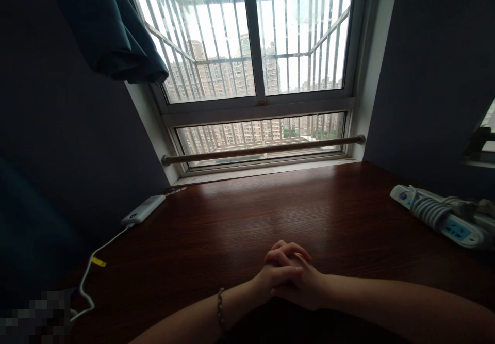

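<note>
My two hands rest clasped together on a dark wooden desk (240, 215), fingers interlaced. My left hand (274, 277) comes in from the lower left, with a bead bracelet (220, 308) on its wrist. My right hand (303, 284) comes in from the lower right and is wrapped into the left. Neither hand holds any object; each grips only the other.
A white power bank (143, 210) with a white cable (93, 266) lies at the desk's left rear. A white power strip (441, 215) with a coiled cord sits at the right. Behind the desk is a barred window (255, 65), with a dark curtain (108, 29) at upper left.
</note>
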The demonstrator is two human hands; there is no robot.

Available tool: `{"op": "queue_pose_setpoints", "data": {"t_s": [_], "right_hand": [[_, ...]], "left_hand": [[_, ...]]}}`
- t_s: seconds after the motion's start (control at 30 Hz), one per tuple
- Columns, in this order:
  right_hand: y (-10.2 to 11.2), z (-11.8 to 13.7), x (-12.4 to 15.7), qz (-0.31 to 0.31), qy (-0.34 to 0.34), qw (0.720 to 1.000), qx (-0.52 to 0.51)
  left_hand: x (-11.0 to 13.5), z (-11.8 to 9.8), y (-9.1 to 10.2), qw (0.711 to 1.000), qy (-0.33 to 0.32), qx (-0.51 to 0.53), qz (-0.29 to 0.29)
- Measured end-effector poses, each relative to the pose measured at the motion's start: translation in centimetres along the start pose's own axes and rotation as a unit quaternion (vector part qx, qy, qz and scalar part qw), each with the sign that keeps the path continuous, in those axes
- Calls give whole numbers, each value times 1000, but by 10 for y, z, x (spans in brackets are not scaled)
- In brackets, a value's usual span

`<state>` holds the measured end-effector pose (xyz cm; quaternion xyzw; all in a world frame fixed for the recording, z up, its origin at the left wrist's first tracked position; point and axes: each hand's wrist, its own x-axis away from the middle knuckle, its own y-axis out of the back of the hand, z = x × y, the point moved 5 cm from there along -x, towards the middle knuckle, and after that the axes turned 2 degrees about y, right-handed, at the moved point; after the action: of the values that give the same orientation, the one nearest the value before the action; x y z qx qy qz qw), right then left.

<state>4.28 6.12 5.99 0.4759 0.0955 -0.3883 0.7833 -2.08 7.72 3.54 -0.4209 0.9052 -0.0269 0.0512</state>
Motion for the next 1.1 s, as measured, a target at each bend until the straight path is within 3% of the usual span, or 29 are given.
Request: {"op": "queue_pose_setpoints", "data": {"t_s": [0.47,0.67,0.93,1.1], "right_hand": [[-1,0,0,-5,5,1000,2],[-1,-1,0,-4,7,1000,4],[0,0,0,-2,3,1000,-3],[-1,-2,0,-7,8,1000,2]], "left_hand": [[1,6,3,998,34,-44,-30],[-1,2,1,1000,-26,-2,-2],[0,3,1,999,28,8,-20],[0,1,1,1000,6,-7,-21]]}}
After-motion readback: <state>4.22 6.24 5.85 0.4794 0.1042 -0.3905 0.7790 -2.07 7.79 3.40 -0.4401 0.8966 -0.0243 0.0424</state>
